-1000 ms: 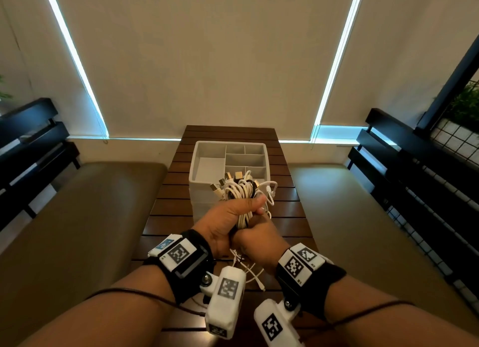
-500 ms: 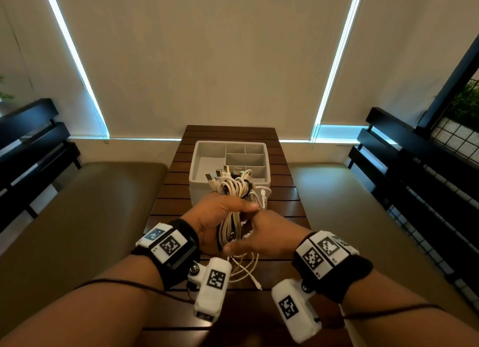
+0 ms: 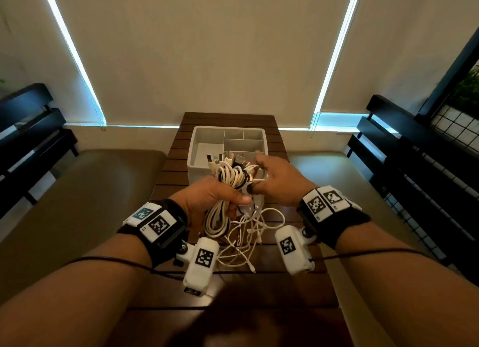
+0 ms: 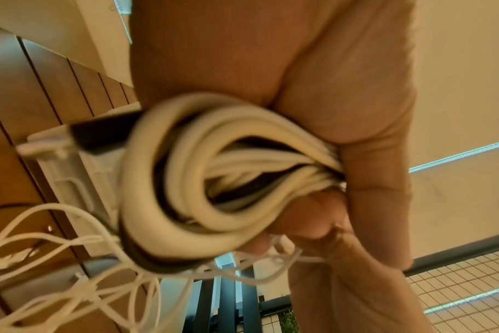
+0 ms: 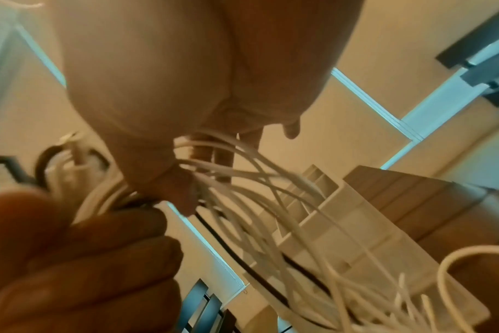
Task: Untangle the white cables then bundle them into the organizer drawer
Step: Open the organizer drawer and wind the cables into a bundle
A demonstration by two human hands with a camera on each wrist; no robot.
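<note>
The bundle of white cables (image 3: pixel 228 181) is held above the desk (image 3: pixel 171 165), just in front of the organizer drawer (image 3: pixel 199 139). The left hand (image 3: pixel 207 199) wraps its fingers (image 4: pixel 379 171) around the coil. The right hand (image 3: pixel 274 183) pinches thin strands at its side, loose ends dangling to the desk.

Black wristbands (image 3: pixel 166 245) carry white tag-marked blocks, white cameras (image 3: pixel 201 262) and thin black cables (image 3: pixel 111 260).

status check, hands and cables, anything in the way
Left hand grips cable bundle. Right hand pinches thin strands. Organizer beyond; loose cables dangle tangled.
</note>
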